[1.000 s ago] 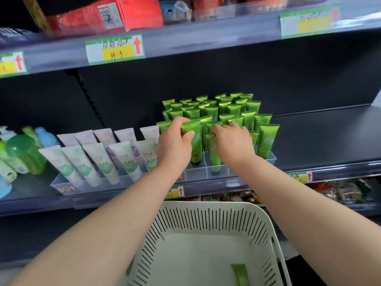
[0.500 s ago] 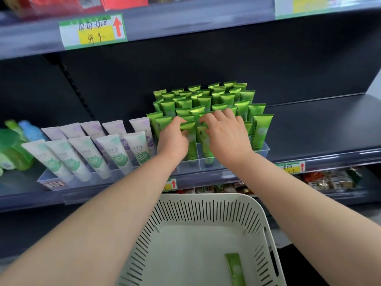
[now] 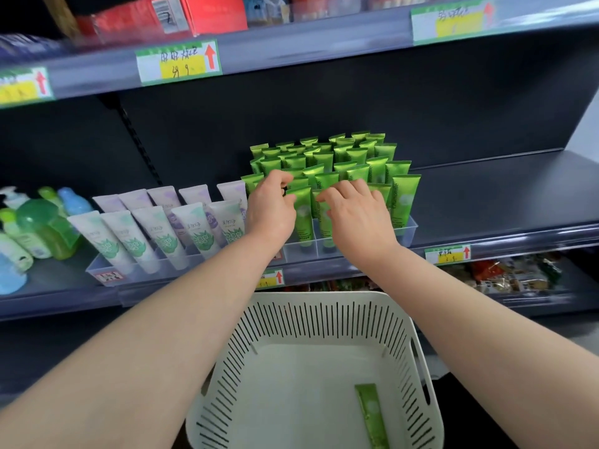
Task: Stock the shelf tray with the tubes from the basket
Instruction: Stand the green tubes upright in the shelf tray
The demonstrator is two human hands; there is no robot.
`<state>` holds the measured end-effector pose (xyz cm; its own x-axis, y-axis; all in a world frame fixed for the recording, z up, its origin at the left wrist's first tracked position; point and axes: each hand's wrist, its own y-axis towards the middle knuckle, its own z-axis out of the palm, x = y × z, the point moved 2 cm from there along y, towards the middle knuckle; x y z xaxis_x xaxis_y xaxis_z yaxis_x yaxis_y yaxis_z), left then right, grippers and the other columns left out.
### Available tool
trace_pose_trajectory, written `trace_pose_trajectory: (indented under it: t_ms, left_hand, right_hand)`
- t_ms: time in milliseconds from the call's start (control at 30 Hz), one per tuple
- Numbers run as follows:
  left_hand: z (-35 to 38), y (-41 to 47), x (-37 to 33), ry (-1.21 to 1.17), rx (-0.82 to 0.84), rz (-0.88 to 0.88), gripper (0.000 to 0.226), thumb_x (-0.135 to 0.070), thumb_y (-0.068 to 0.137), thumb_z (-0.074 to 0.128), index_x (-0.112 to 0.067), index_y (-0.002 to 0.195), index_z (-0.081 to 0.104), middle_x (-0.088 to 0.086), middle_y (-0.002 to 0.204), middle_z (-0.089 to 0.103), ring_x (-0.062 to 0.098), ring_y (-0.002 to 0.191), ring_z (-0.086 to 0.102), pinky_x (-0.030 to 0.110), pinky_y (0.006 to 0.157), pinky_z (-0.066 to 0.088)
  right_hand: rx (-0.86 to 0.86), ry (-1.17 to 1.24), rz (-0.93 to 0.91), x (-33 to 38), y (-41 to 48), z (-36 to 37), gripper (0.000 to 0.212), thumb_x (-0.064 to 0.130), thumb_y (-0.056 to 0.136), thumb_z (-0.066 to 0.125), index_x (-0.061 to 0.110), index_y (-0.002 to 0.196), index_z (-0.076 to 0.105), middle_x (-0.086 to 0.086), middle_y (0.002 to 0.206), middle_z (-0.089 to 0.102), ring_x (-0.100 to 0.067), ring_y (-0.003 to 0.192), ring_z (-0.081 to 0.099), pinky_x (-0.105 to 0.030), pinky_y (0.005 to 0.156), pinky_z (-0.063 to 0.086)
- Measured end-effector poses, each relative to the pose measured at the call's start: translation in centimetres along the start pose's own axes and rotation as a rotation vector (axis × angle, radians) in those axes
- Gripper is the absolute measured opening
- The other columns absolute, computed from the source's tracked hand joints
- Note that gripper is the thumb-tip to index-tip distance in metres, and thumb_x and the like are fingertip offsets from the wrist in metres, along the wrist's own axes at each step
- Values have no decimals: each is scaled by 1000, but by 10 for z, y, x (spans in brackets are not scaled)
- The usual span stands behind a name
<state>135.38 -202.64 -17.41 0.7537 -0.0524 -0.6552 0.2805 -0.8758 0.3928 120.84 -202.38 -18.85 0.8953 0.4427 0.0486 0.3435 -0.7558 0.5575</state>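
A clear shelf tray (image 3: 409, 227) holds several rows of upright green tubes (image 3: 353, 157). My left hand (image 3: 270, 207) has its fingers curled and pinches the top left corner of a front-row green tube (image 3: 304, 218). Beside it, my right hand (image 3: 358, 213) rests with spread, relaxed fingers on the tops of the neighbouring front-row tubes and holds nothing. Below my arms sits the white slotted basket (image 3: 324, 307). One green tube (image 3: 371, 413) lies flat on its bottom.
A second tray of white and purple tubes (image 3: 162, 234) stands to the left, with green and blue bottles (image 3: 42, 226) beyond it. Bare dark shelf (image 3: 502, 196) extends right of the tray. Packets (image 3: 505, 277) fill the lower shelf. Price labels (image 3: 178, 61) line the shelf edges.
My right hand let go of the tube it was lowering into the front row and now lies spread over the tube tops. My left hand stayed at the neighbouring tube.
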Motion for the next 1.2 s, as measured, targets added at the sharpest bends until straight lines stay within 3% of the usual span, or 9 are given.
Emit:
trace_pose_trajectory:
  t_ms: [233, 567, 700, 933, 1067, 1200]
  left_hand:
    - [-8, -18, -1, 33, 10, 31, 24, -8, 94, 55, -20, 114, 61, -2, 117, 63, 16, 107, 58, 32, 90, 48]
    - [25, -71, 32, 136, 259, 80, 30, -1, 90, 53, -24, 104, 67, -6, 110, 67, 14, 101, 60, 34, 90, 48]
    - [48, -96, 58, 187, 404, 53, 28, -3, 90, 55, -25, 103, 66, -4, 109, 67, 17, 103, 60, 35, 90, 48]
    - [88, -144, 118, 327, 749, -26, 32, 0, 89, 55, -23, 109, 65, 0, 113, 65, 19, 102, 59, 32, 89, 48]
    - [101, -166, 159, 319, 812, -135, 32, 0, 89, 54, -21, 112, 63, 1, 118, 60, 19, 106, 57, 30, 90, 46]
    - [109, -180, 192, 318, 878, -261, 32, -2, 91, 50, -20, 114, 63, 4, 122, 59, 21, 110, 55, 33, 97, 45]
  right_hand:
    - [36, 2, -24, 7, -25, 1, 35, 9, 91, 47, 22, 124, 54, -1, 116, 56, -27, 106, 45, -37, 76, 34]
    - [251, 6, -17, 5, -84, 45, 39, 5, 83, 47, 22, 119, 53, 0, 112, 54, -27, 105, 44, -35, 75, 32]
    - [452, 28, 41, 2, -114, 77, 37, 14, 88, 54, 24, 123, 51, 0, 119, 52, -24, 112, 46, -36, 83, 39]
    - [928, 72, 231, 1, -175, 138, 42, 5, 82, 61, 19, 122, 53, -2, 113, 51, -23, 101, 55, -38, 82, 52]
    - [1138, 33, 272, 0, -203, 168, 52, 0, 83, 55, 14, 132, 43, -9, 126, 47, -28, 114, 49, -39, 96, 46]
    - [1269, 65, 395, -4, -226, 184, 39, 6, 94, 41, 5, 132, 35, -14, 126, 50, -29, 113, 54, -37, 90, 48]
